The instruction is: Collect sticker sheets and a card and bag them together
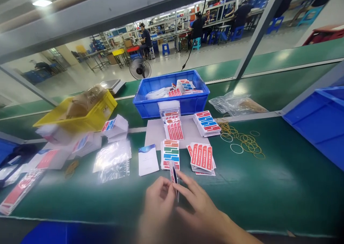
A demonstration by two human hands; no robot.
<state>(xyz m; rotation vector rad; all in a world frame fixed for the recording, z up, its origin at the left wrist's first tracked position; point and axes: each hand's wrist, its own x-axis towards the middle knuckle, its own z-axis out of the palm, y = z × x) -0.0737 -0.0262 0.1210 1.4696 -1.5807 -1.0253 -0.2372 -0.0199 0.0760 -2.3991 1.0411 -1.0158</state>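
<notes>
Cards (pixel 170 154), blue bin (pixel 150 109) beyond packet (pixel 172 170) in narrow left hand (pixel 159 199), right hand (pixel 198 199) half-spread against it

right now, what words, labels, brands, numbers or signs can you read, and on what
"Max Level": red cards
"Min Level": same red cards
Too small or blurred: Chinese characters beside those words; print on the bagged cards, white booklet, held packet and brown package in the yellow bin
No brand or number readable

I see left hand (pixel 160 195) pinching thin packet (pixel 172 170) toward counter's (pixel 258 194) near edge, right hand (pixel 199 197) touching it. Blue bin (pixel 158 107) toward far edge, yellow bin (pixel 92 119) toward far left corner.
</notes>
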